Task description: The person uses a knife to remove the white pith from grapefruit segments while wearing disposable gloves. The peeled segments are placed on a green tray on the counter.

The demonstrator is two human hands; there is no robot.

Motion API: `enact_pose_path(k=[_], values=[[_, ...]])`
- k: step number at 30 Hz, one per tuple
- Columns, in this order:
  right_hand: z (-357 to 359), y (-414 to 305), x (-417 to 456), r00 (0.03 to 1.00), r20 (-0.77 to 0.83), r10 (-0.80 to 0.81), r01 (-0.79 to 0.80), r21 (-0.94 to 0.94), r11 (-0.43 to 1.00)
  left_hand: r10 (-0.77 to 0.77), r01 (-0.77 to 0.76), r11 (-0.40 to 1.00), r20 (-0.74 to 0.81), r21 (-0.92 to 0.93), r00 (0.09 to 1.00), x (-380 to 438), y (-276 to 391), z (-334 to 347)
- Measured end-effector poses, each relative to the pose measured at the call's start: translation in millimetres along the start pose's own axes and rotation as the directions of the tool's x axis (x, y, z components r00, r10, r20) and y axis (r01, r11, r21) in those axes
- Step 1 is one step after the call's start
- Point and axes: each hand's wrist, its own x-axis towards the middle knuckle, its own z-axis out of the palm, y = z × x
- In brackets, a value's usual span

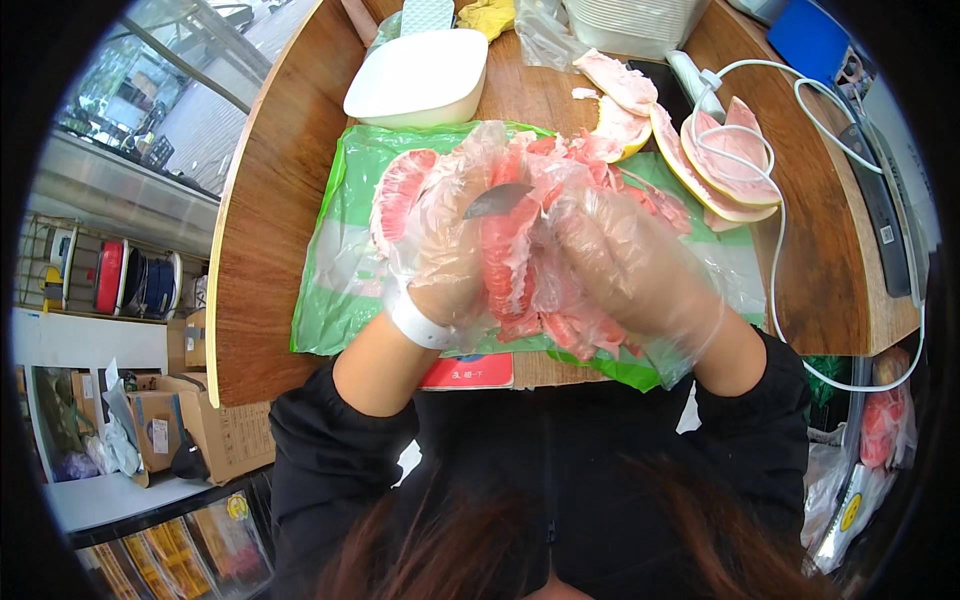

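My left hand, in a clear plastic glove, holds a peeled pink pomelo segment with ragged membrane along it. A short curved knife blade crosses over the top of that segment and points left. My right hand, also gloved and slightly blurred, is curled at the blade's right end; the handle is hidden within it. Left of my left hand rests a larger pomelo piece. Loose pulp and membrane lie beneath and between my hands on a green and clear plastic bag.
Pomelo rinds lie at the back right, a white cable looping over them. A white plastic container stands back left. Stacked white tubs are at the rear. Raised wooden panels edge the table, and a red card lies at its front.
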Motion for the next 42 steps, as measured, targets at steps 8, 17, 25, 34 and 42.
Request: enact_pose_path(k=[8, 17, 25, 34, 42], values=[[6.9, -4.4, 3.1, 1.000, -0.025, 0.012, -0.012, 0.000, 1.000, -0.158, 0.151, 0.972, -0.025, -0.178, 0.987, 2.9, 3.6, 14.0], [5.9, -2.6, 6.1, 0.993, -0.113, -0.017, 0.028, 0.094, 0.995, -0.106, 0.136, 0.979, 0.191, -0.150, 0.976, -3.1, 4.2, -1.1], [9.9, -3.9, 2.4, 0.998, -0.057, 0.019, -0.015, 0.064, 0.998, -0.134, 0.117, 0.978, -0.088, -0.175, 0.987, 4.8, 1.1, 9.1], [10.1, -1.7, -5.3, 0.999, 0.042, 0.004, -0.007, 0.064, 0.998, -0.148, 0.138, 0.974, -0.042, -0.182, 0.988, 10.8, -8.9, -7.8], [4.9, -1.8, -0.4, 0.998, 0.060, -0.009, 0.002, 0.121, 0.993, -0.013, 0.021, 0.984, 0.046, -0.178, 0.999, 3.1, 2.0, 3.4]])
